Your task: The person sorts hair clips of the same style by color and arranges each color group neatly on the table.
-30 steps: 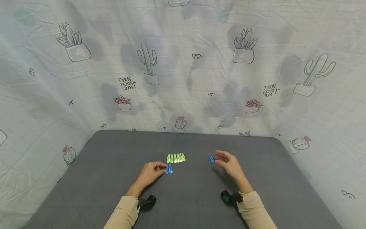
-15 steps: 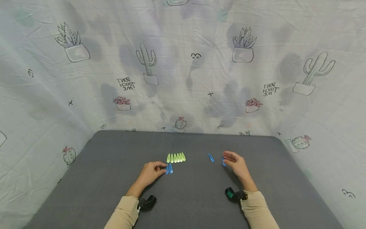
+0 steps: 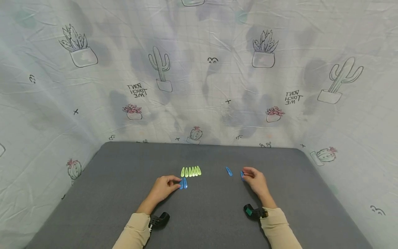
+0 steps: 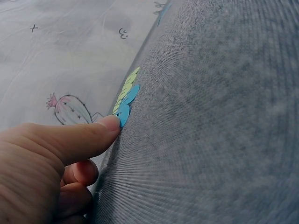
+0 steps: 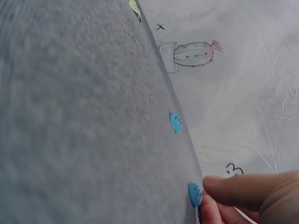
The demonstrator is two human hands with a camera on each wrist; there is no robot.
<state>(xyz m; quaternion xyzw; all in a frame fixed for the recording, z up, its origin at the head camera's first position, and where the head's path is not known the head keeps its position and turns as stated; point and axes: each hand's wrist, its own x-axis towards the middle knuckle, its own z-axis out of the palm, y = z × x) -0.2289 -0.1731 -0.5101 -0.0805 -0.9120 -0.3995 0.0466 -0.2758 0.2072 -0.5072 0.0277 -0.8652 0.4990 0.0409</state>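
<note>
Several yellow-green snap hair clips (image 3: 190, 172) lie side by side in a row on the grey table. Just below the row's left end are two blue hair clips (image 3: 185, 183), close together. My left hand (image 3: 164, 186) pinches the left one of these, its thumb tip on the blue hair clip (image 4: 123, 115) in the left wrist view. Farther right, a lone blue hair clip (image 3: 229, 171) lies tilted on the table. To its right, my right hand (image 3: 255, 180) holds another blue hair clip (image 5: 195, 194) between thumb and forefinger, low at the tabletop.
The grey table (image 3: 205, 218) ends at the back against a pale curtain (image 3: 199, 86) printed with cacti, which also hangs at both sides. Black wrist devices (image 3: 160, 220) sit under both wrists, beside the beige sleeves (image 3: 133, 230).
My right hand has moved right from beside the lone blue hair clip to the rightmost one, and its fingers have closed in on it. The left hand stays in place.
</note>
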